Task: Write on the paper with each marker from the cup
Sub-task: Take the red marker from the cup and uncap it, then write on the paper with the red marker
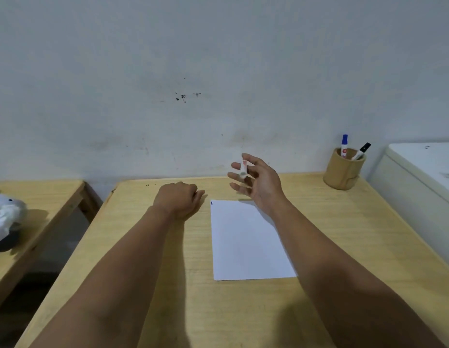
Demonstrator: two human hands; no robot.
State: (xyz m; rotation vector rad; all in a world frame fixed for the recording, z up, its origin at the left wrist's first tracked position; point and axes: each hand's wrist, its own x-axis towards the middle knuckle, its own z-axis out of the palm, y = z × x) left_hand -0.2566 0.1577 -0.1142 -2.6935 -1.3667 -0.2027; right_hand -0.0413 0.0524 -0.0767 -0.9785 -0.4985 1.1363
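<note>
A white sheet of paper (248, 239) lies on the wooden table (344, 234), with a small blue mark at its top left corner. My right hand (258, 182) hovers above the paper's far edge, its fingers loosely around a white marker (243, 169) whose end points at me. My left hand (179, 199) rests as a closed fist on the table, left of the paper; anything inside it is hidden. A tan cup (344, 169) stands at the back right corner and holds a blue-capped marker (344, 145) and a black-capped marker (361, 151).
A white cabinet (424, 179) stands against the table's right side. A second wooden table (37, 197) to the left carries a white and dark bundle (4, 219). A gap of floor separates the two tables. A pale wall rises right behind them.
</note>
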